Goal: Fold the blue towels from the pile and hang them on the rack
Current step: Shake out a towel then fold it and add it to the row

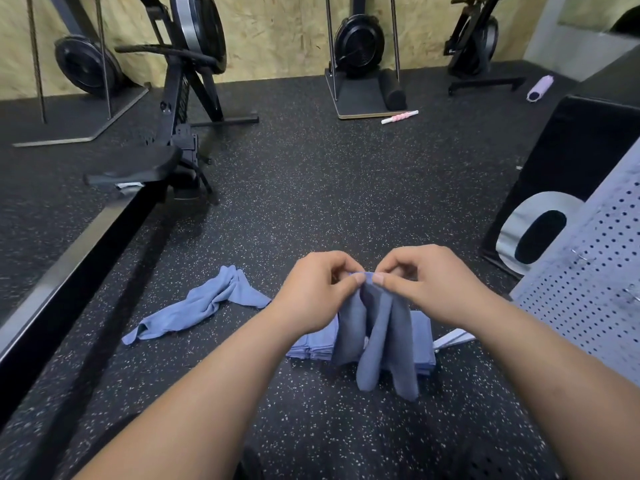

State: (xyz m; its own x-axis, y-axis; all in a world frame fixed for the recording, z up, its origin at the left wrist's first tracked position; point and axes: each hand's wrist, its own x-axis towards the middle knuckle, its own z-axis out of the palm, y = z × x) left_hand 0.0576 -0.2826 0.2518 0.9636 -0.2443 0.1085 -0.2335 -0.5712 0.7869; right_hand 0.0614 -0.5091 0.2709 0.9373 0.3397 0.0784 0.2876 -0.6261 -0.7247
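Between both hands, a blue towel (377, 337) hangs pinched at its top edge by left hand (311, 292) and right hand (426, 285). Folded towels (315, 344) lie directly below; one crumpled towel (204, 306) waits left. None appears hung.

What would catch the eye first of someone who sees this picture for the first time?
In the middle foreground, the left grip and the right grip pinch the top edge of a blue towel, which hangs in front of a folded stack on the speckled floor. To its left, a crumpled towel lies on the floor. Black exercise machines stand along the far wall.
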